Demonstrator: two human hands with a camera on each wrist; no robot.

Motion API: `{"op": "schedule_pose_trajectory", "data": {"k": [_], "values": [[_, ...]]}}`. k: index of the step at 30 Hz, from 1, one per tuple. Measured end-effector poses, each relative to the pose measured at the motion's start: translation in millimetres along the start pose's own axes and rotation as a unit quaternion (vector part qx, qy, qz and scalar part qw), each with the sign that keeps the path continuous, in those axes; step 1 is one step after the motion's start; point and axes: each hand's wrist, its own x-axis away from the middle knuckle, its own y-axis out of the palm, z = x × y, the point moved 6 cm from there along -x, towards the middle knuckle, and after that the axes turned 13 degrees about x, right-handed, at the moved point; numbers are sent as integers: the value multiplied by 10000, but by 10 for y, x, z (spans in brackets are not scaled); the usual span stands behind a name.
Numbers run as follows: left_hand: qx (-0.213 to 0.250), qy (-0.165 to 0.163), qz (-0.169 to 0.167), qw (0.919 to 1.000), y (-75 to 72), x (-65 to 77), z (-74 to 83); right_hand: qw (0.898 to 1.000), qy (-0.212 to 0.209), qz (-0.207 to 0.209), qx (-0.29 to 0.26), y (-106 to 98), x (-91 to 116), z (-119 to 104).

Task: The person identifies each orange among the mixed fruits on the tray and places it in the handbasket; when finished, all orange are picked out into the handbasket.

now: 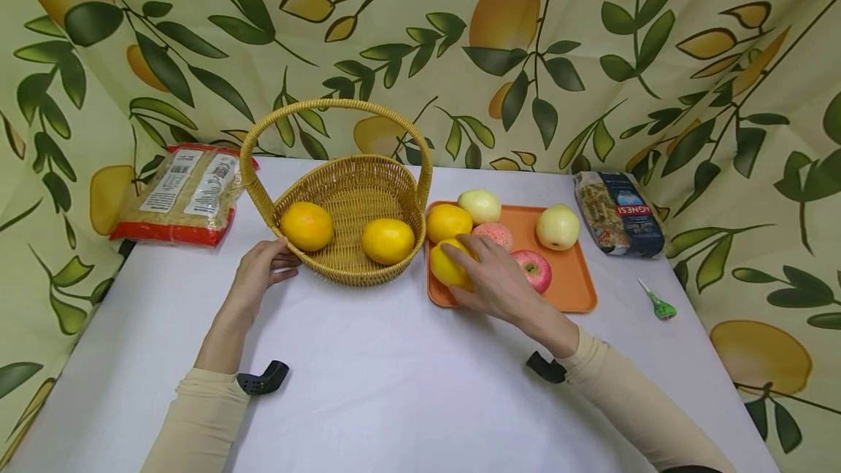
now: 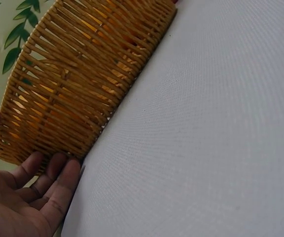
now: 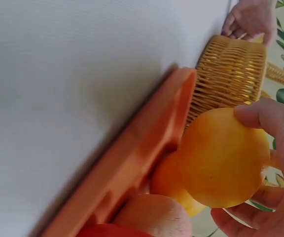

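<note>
My right hand (image 1: 498, 280) grips a yellow-orange orange (image 3: 220, 159) at the left end of the orange tray (image 1: 573, 290), thumb on one side and fingers on the other. Beside it on the tray are another orange (image 1: 450, 222), a pinkish round fruit (image 1: 494, 235), a red apple (image 1: 534, 271) and two pale yellow-green fruits (image 1: 557, 227). The wicker basket (image 1: 348, 272) stands left of the tray with two oranges (image 1: 388, 241) inside. My left hand (image 1: 258, 274) holds its left side, thumb at the rim and fingertips against the outer weave (image 2: 68, 89).
A red-edged bag of grain or pasta (image 1: 180, 195) lies at the back left. On the back right lies a dark-labelled pasta bag (image 1: 620, 214), with a small green-wrapped lollipop (image 1: 659, 305) in front of it. The basket's tall handle (image 1: 338, 104) arches upright.
</note>
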Motion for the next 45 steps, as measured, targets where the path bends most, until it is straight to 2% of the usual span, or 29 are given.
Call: {"op": "schedule_pose_trajectory", "data": {"k": [4,11,18,37,45], "values": [[23,32,-8,10000,-2,1,5,9995,-29,296,-132,-108,-90,-18],[-18,8,23,10000,-7,5,3,9973,-249,570,-391,-336,-332,-121],[13,-22,15,10000,4,-4,-8,9953,-451,735,-431,-411,-519,-232],[-12,-32,-12,10000,2,-18,-18,9924,-1167,180,-344,-270,-958,-780],[9,-55,-15,10000,-2,-13,-23,9897,-1391,291,-194,-195,-1056,-933]]}}
